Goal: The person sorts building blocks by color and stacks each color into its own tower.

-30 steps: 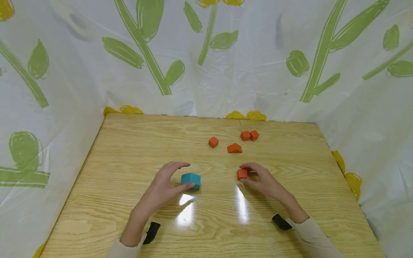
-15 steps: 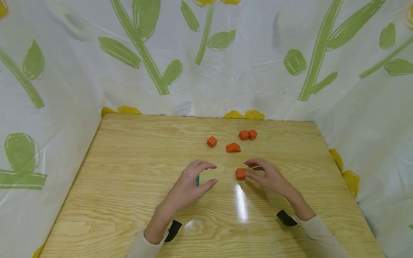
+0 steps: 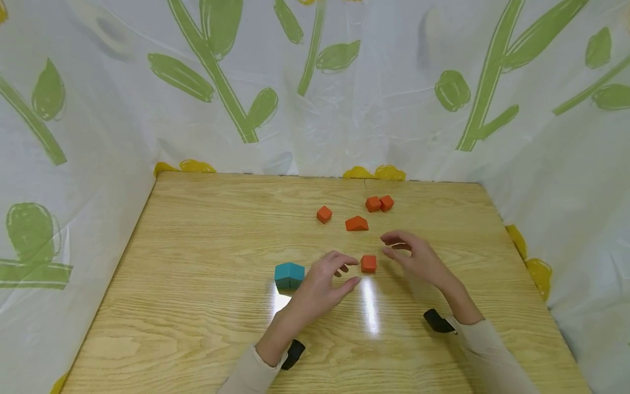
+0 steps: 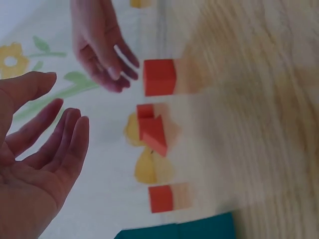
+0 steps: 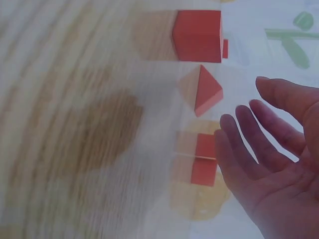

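Head view: left hand and right hand, relaxed and empty, flank the front red cube on the wooden tabletop; left-wrist view: teal block, partly in frame; right-wrist view: red triangular prism behind the cube.

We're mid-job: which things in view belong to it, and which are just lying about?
Likely in the job:
Left hand
Right hand
Near cube, between the hands, held by neither

Probably just lying about:
Blue block, also unheld
Wedge
Lone far cube
Paired far cubes
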A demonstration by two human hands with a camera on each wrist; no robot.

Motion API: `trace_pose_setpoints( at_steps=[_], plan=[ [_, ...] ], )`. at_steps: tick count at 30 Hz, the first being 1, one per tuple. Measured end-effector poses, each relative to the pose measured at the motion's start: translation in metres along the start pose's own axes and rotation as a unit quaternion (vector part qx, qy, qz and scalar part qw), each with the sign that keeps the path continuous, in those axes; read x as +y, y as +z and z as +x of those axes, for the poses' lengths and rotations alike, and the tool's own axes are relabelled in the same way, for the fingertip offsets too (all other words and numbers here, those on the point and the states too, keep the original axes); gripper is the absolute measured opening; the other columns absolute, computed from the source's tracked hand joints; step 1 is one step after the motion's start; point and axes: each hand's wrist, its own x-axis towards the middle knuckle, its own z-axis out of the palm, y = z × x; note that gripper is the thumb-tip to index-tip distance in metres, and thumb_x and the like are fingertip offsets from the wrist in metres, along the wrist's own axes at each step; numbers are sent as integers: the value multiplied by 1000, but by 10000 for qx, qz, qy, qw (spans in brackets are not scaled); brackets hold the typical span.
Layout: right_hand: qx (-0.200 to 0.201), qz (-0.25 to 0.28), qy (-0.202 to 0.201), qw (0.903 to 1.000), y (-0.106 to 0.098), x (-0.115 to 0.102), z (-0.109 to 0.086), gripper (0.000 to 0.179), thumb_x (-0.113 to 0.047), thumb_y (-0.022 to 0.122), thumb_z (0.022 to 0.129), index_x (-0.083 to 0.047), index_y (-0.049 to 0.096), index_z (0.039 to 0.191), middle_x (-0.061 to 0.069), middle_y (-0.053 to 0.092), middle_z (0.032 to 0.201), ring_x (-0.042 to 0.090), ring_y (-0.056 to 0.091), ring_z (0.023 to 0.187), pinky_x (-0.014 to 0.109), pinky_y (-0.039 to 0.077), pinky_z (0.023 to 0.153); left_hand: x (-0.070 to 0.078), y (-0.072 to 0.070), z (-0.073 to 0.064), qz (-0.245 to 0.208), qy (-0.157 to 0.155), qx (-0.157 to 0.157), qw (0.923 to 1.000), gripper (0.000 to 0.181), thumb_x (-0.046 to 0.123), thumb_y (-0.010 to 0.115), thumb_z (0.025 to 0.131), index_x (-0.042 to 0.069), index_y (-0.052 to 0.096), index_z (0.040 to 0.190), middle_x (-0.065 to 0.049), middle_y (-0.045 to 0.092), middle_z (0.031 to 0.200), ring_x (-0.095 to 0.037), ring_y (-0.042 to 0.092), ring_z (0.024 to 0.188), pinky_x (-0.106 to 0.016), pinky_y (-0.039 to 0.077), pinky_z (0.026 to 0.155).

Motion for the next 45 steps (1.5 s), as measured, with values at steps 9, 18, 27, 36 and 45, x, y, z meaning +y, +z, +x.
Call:
trace_pose_setpoints(
  at_steps=[9, 18, 27, 36, 45],
  plan=[
    [285, -135, -21, 9995, -3, 11, 17, 29, -7, 69, 100, 7, 65, 124, 21, 69, 119, 32, 66, 108, 45, 56, 94, -16, 33, 5, 289, 115, 179, 9994, 30, 5, 77, 93, -6, 66, 120, -19, 67, 111, -29, 67, 93, -32, 59, 82],
    [537, -8, 96, 9985, -6, 12, 30, 29, -2, 68, 99, 9, 63, 125, 25, 67, 120, 36, 65, 109, 28, 55, 93, -23, 48, 14, 743, -477, 71, 9961, 39, 10, 77, 94, -3, 62, 129, -15, 63, 117, -26, 66, 97, -22, 55, 80],
    [854, 17, 127, 9963, -4, 28, 51, 32, -2, 69, 98, 10, 61, 127, 28, 64, 123, 39, 62, 113, 49, 54, 97, -33, 59, 26, 905, -1169, -271, 9886, 48, 12, 78, 94, -2, 57, 135, -15, 60, 120, -18, 62, 89, -20, 52, 71],
    [1411, -472, 436, 9879, -5, 29, 69, 37, 5, 71, 94, 13, 60, 128, 32, 57, 128, 48, 52, 121, 61, 45, 103, -37, 61, 35, 1005, -1175, -350, 9874, 49, 12, 79, 92, -3, 59, 134, -14, 62, 112, -17, 58, 86, -22, 51, 73],
    [1054, -536, 721, 9904, -11, 39, 84, 48, 12, 66, 93, 12, 52, 139, 35, 46, 138, 51, 47, 127, 61, 44, 106, -43, 58, 44, 516, -1428, -540, 9869, 39, 13, 82, 90, 3, 68, 125, -4, 61, 100, -9, 49, 77, -19, 43, 66]
  ],
)
